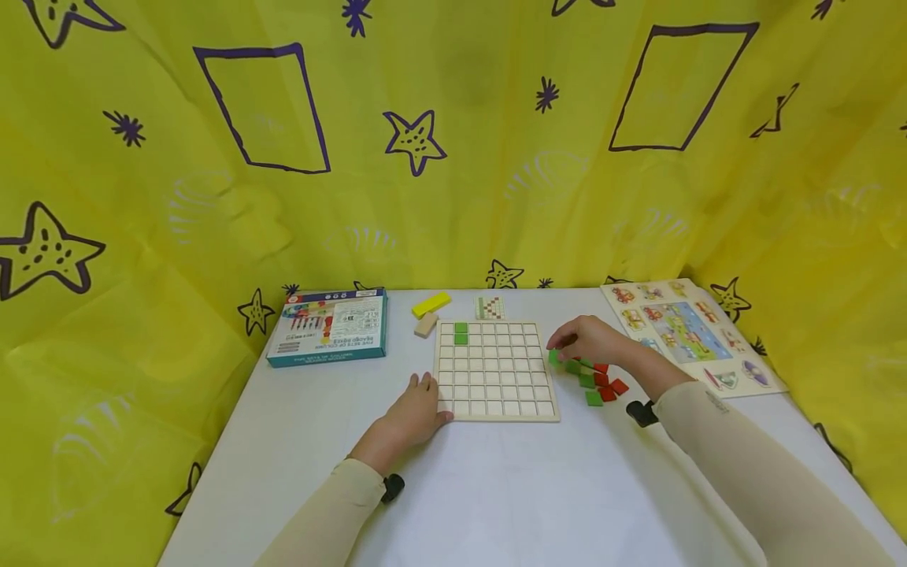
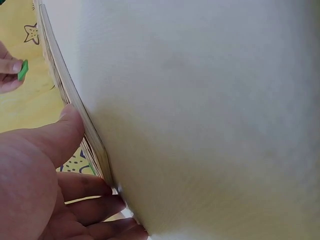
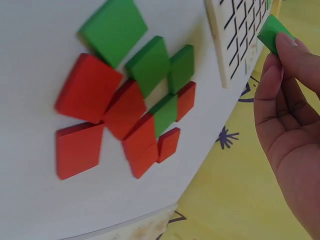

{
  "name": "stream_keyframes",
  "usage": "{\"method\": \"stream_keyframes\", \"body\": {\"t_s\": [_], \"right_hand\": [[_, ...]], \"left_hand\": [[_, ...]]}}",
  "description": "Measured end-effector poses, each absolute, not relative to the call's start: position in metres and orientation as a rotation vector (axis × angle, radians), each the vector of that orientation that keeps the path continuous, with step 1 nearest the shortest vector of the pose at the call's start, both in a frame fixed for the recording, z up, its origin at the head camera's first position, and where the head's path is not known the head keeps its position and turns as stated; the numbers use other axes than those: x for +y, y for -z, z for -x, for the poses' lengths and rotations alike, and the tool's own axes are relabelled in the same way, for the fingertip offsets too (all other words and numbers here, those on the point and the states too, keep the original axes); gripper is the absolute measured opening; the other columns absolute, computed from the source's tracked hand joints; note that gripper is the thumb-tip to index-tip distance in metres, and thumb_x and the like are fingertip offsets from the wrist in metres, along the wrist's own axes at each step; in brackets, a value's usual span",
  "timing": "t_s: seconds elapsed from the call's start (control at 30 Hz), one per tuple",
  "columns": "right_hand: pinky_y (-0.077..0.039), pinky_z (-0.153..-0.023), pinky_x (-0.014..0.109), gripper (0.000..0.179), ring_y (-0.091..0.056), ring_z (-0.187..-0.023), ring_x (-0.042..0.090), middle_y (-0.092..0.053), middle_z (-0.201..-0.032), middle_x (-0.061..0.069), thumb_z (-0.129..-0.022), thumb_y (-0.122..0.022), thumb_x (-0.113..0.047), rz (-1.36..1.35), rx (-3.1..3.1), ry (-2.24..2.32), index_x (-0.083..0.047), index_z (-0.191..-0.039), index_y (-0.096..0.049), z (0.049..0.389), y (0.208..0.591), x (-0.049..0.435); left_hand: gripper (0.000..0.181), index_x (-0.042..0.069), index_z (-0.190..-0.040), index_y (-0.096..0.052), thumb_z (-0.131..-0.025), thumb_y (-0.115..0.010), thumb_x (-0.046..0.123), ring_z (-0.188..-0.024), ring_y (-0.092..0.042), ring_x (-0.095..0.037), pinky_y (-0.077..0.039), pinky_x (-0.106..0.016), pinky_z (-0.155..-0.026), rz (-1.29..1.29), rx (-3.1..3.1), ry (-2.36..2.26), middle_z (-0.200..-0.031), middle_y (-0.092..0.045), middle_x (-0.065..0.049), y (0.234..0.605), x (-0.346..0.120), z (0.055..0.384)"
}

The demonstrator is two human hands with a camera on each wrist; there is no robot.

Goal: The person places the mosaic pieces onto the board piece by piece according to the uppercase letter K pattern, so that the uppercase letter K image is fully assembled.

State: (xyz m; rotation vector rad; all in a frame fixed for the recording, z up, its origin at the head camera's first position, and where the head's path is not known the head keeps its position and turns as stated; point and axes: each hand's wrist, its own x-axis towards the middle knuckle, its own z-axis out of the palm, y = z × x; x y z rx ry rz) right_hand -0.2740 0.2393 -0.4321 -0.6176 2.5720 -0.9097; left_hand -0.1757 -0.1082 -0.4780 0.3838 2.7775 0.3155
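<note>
My right hand pinches a green square tile between thumb and fingers, just off the right edge of the wooden grid board. Two green tiles lie in its upper left cells, one above the other. At the board's near left corner rests my left hand. In the left wrist view its thumb touches the near edge and its extended fingers touch the side. Below the right hand, loose green tiles and red tiles lie spread on the table, some overlapping.
Behind the board lies a small pattern card. Near its far left corner are a yellow block and a plain wooden block. A boxed set lies left, a picture puzzle board right. Yellow curtain borders the table.
</note>
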Motion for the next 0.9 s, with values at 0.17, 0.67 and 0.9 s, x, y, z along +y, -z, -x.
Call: {"method": "stream_keyframes", "body": {"t_s": [0.17,0.67,0.9], "right_hand": [[-0.055,-0.079,0.034,0.02,-0.065,-0.087,0.019,-0.074,-0.1,0.003,-0.091,-0.073,-0.004,0.589,2.561,0.938,-0.002,-0.111,-0.076,0.282,0.424,0.227],[-0.056,-0.085,0.039,0.02,-0.065,-0.093,0.021,-0.073,-0.106,0.005,-0.094,-0.072,-0.007,0.647,2.583,0.964,-0.005,-0.113,-0.076,0.298,0.405,0.186],[-0.056,-0.088,0.045,0.021,-0.067,-0.098,0.022,-0.073,-0.11,0.006,-0.093,-0.073,-0.009,0.659,2.57,0.994,-0.006,-0.114,-0.076,0.307,0.406,0.168]], "left_hand": [[0.077,-0.011,-0.151,-0.033,-0.101,-0.059,0.041,-0.149,-0.02,-0.042,-0.03,-0.047,-0.117,-0.366,2.77,-0.321,-0.16,-0.027,-0.026,0.476,-0.109,0.177],[0.078,-0.011,-0.151,-0.034,-0.1,-0.061,0.042,-0.149,-0.021,-0.043,-0.03,-0.047,-0.117,-0.374,2.769,-0.36,-0.16,-0.028,-0.026,0.481,-0.111,0.18],[0.078,-0.011,-0.151,-0.034,-0.101,-0.059,0.042,-0.149,-0.021,-0.043,-0.03,-0.047,-0.117,-0.369,2.767,-0.358,-0.16,-0.028,-0.026,0.481,-0.111,0.178]]}}
